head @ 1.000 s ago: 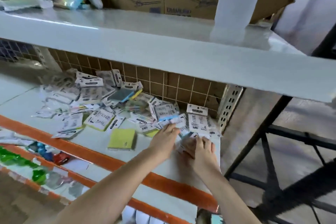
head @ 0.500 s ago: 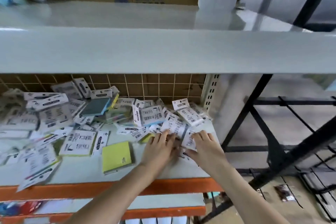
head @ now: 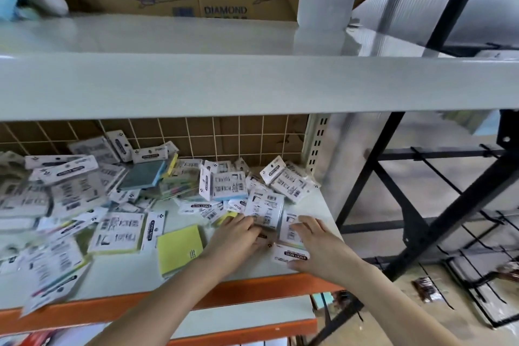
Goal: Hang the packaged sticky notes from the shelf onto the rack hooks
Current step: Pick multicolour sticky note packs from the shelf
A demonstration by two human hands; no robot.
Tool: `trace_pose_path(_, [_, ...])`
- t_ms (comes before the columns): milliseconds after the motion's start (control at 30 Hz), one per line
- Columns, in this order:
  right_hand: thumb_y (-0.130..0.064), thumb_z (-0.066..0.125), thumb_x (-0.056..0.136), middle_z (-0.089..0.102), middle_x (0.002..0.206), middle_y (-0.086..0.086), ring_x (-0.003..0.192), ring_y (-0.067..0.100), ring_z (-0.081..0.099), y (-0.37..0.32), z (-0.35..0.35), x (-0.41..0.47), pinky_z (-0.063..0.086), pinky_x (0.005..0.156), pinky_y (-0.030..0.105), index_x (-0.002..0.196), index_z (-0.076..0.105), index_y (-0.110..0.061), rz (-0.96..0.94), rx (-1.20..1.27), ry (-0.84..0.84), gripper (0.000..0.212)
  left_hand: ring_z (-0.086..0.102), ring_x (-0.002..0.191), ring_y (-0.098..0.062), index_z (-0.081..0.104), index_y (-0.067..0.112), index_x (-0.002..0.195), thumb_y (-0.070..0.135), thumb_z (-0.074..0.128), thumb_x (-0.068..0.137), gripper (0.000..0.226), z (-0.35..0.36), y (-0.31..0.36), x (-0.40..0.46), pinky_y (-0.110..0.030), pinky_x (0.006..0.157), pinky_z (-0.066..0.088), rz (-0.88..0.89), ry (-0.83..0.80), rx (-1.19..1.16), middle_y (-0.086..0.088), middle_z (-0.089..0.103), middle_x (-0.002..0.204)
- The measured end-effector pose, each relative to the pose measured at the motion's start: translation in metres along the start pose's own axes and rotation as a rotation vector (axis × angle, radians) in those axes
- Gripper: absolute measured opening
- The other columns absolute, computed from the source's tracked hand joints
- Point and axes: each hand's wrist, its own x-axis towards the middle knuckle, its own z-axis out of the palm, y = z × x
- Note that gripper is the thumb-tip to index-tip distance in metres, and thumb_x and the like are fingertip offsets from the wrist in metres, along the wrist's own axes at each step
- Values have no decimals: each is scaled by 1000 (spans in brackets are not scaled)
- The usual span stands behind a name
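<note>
Left hand fingers curled on a sticky-note pack at its fingertips. Right hand flat, fingers spread wide, pressing a pack beneath its palm; yellow pad left of left hand.

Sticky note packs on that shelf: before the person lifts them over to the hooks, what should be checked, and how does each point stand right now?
1. Both hands on packs: ok. The left hand and right hand rest on the sticky note packs at the shelf's right end.
2. Firm grip: cannot tell.
3. Hanging holes aligned: cannot tell; the packs overlap at angles.
4. Rack hooks free: ok, bare black hooks at right.
5. Loose yellow pad out of the way: ok, left of the hands.
</note>
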Motion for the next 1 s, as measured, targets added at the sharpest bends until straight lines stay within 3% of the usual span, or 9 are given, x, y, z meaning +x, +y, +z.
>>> trace_pose_path(200, [-44, 47, 92, 33, 147, 1, 136, 18, 30, -3, -5, 1, 33, 108, 28, 142, 33, -18, -66, -158, 90, 58, 46, 124, -13, 60, 30, 124, 30, 50, 95, 30, -6, -5, -13, -33, 103, 35, 16, 54, -136, 7, 55, 127])
trace_pose_path(333, [-31, 43, 91, 41, 140, 6, 130, 21, 37, -7, -7, 0, 32, 104, 26, 134, 39, -11, -84, -223, 117, 48, 68, 82, -14, 74, 24, 77, 19, 87, 63, 20, -7, 3, -16, -32, 65, 57, 22, 200, -95, 7, 67, 82])
trace_pose_path(433, [-31, 25, 94, 44, 140, 12, 131, 26, 40, -12, -5, -3, 33, 108, 31, 130, 44, -4, -88, -310, 150, 49, 67, 73, -13, 71, 22, 72, 15, 92, 50, 30, -5, 6, -16, -30, 60, 56, -6, 251, -52, 7, 66, 79])
trace_pose_path(500, [-32, 17, 96, 54, 133, 14, 129, 26, 47, -15, -5, -8, 38, 107, 33, 122, 57, -2, -149, -338, 185, 57, 66, 77, -16, 70, 20, 76, 11, 90, 52, 33, -4, 5, -18, -32, 64, 55, -27, 286, -47, 4, 66, 83])
trace_pose_path(600, [-35, 66, 84, 71, 89, 0, 101, 18, 66, -12, -12, -13, 54, 83, 26, 79, 75, -17, -308, -396, 198, 20, 60, 80, -19, 63, 15, 78, 4, 70, 70, 15, -9, 3, -21, -32, 67, 53, -57, 424, -132, 1, 63, 83])
trace_pose_path(667, [-46, 66, 84, 67, 107, -2, 118, 15, 56, -10, -15, -17, 48, 94, 24, 88, 72, -17, -263, -323, 112, 30, 48, 81, -19, 59, 9, 82, 7, 45, 80, 14, -17, 2, -22, -29, 70, 46, -70, 489, -206, -4, 59, 82])
trace_pose_path(767, [-52, 52, 90, 34, 146, -6, 139, 8, 26, 3, -8, -19, 23, 107, 19, 112, 57, -17, -186, -85, 35, 41, 45, 83, -21, 56, 5, 87, 0, 44, 81, 14, -33, 0, -19, -31, 68, 43, -117, 522, -271, -9, 57, 84])
trace_pose_path(867, [-40, 52, 94, 34, 147, -7, 134, 11, 34, 5, -8, -15, 34, 105, 25, 114, 57, -16, -158, -48, 20, 31, 56, 84, -29, 59, 0, 93, 12, 34, 91, 27, -49, 1, -14, -39, 67, 51, -182, 537, -316, -13, 60, 89])
trace_pose_path(1000, [-36, 44, 97, 59, 119, -4, 103, 17, 57, 1, -18, -10, 49, 78, 33, 116, 54, -23, -20, 7, 121, 26, 50, 83, -26, 57, 0, 94, 24, 29, 96, 37, -57, 3, -13, -35, 74, 45, -257, 597, -407, -13, 58, 92])
